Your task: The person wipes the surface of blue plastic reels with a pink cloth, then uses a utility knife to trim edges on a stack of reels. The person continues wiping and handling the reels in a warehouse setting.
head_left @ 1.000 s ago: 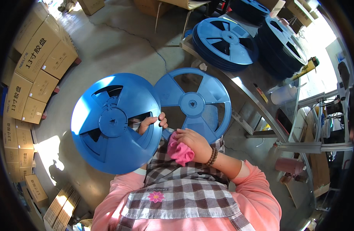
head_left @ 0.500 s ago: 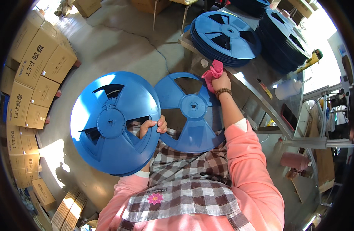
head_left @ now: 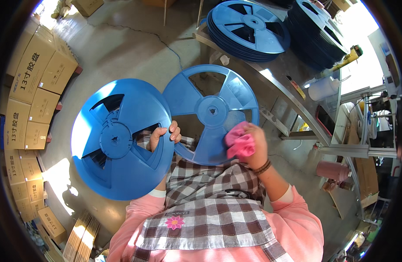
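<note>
My left hand point(head_left: 165, 133) is closed on the right side of a stack of blue plastic reel discs point(head_left: 144, 181), its fingers showing through a cutout and over the rim. A single blue reel disc point(head_left: 205, 142), with a round hub and wedge-shaped openings, stands to the right, its left edge meeting the stack by my left hand. My right hand point(head_left: 256, 146) is closed on a crumpled pink cloth point(head_left: 240, 142), which lies against the lower right part of the single disc. That hand is slightly blurred.
A workbench point(head_left: 292, 98) at the right carries a stack of blue reels point(head_left: 251, 26), another tall stack point(head_left: 316, 37), a white squeeze bottle point(head_left: 325, 88), a yellow-handled cutter point(head_left: 297, 87) and a phone point(head_left: 325, 119). Cardboard cartons point(head_left: 39, 65) are piled at the left; flattened cardboard point(head_left: 81, 238) leans below.
My right hand has moved the pink cloth from the single disc's upper right rim down to its lower right. Both discs have shifted slightly left, and the single disc has turned and risen.
</note>
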The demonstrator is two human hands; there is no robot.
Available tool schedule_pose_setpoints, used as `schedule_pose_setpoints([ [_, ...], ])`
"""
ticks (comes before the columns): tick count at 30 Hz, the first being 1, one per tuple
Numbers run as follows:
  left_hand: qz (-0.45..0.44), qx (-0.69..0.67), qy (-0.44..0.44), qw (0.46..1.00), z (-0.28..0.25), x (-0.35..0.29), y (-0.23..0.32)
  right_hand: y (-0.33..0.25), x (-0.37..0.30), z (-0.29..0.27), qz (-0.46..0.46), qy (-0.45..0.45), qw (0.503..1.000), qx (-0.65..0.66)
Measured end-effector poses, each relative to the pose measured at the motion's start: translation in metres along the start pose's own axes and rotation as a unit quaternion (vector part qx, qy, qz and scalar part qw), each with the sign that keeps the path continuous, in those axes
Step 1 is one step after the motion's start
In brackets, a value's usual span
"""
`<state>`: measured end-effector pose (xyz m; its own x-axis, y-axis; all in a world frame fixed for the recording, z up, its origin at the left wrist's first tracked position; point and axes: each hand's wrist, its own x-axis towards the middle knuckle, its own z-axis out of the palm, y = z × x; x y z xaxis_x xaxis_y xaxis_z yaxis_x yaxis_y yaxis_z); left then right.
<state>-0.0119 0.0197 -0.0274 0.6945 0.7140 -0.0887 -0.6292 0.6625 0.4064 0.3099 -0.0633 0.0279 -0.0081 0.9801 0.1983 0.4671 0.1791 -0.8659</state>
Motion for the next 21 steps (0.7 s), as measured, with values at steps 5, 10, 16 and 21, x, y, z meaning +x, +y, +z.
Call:
schedule_pose_setpoints([
  [5,0.004,0.004,-0.007,1.0,-0.002,0.006,0.001,-0.046,0.025,0.025,-0.079,-0.173,0.978,-0.084],
  [10,0.017,0.028,0.024,0.999,-0.009,0.009,0.002,-0.027,0.014,0.102,-0.288,-0.183,0.932,-0.122],
  [16,0.043,0.038,0.042,0.997,0.006,0.004,0.01,-0.007,0.1,0.044,-0.075,0.122,0.966,-0.216],
  [21,0.053,0.056,0.009,0.997,-0.008,0.012,0.008,-0.055,0.012,0.101,-0.209,-0.069,0.972,-0.081],
])
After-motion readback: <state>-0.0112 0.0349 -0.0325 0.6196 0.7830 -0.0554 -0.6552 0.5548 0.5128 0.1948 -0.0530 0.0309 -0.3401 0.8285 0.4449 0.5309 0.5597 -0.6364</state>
